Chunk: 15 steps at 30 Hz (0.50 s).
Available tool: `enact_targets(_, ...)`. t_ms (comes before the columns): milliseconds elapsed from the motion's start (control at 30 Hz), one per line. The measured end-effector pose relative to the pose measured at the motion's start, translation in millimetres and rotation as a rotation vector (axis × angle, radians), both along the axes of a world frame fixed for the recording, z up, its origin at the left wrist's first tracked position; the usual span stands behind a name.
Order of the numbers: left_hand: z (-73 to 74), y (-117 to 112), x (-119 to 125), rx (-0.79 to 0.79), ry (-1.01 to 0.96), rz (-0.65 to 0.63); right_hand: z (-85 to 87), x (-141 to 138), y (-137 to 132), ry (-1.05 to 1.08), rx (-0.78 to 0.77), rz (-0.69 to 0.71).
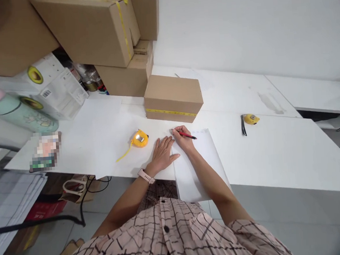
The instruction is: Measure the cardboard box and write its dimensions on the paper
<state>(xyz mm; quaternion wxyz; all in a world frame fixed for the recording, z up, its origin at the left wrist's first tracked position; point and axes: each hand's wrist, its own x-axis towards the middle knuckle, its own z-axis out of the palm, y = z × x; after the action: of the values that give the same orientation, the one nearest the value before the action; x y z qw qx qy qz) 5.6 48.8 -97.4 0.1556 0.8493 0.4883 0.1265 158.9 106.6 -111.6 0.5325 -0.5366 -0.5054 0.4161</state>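
My right hand (182, 138) is closed around a red and black pen (188, 134), its tip end low over the top left of a white sheet of paper (203, 160). The sheet's lower part hangs past the table's front edge. Fingers stretched out, my left hand (163, 155) lies flat at the paper's left edge, a pale watch on its wrist. To its left sits a yellow tape measure (140, 138) with a yellow wrist strap. Just beyond both hands stands a closed brown cardboard box (172, 98) with a yellow measuring strip along its near side.
A second yellow tape measure (251, 118) with a black strap lies to the right on the white table (276, 155). Large cardboard boxes (93, 32) are stacked at the back left. A mint-green bottle (20, 110) and white avocado-print boxes (56, 88) stand at the far left.
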Motion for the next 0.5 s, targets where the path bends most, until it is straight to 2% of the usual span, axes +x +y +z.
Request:
enact_targets(67,-1.3,0.8,0.1,0.005,-0.002,0.005,2.7,3.4,0.1,-0.036,-0.013,0.038)
enact_targets(233,-4.3,1.8,0.5,0.018,-0.009,0.013,7.1,-1.5,1.3,-0.180,-0.007,0.002)
enact_targets(500,-8.2,3.0,-0.1,0.050,-0.056,0.008,-0.7,-5.6,0.9,-0.154,0.044,-0.033)
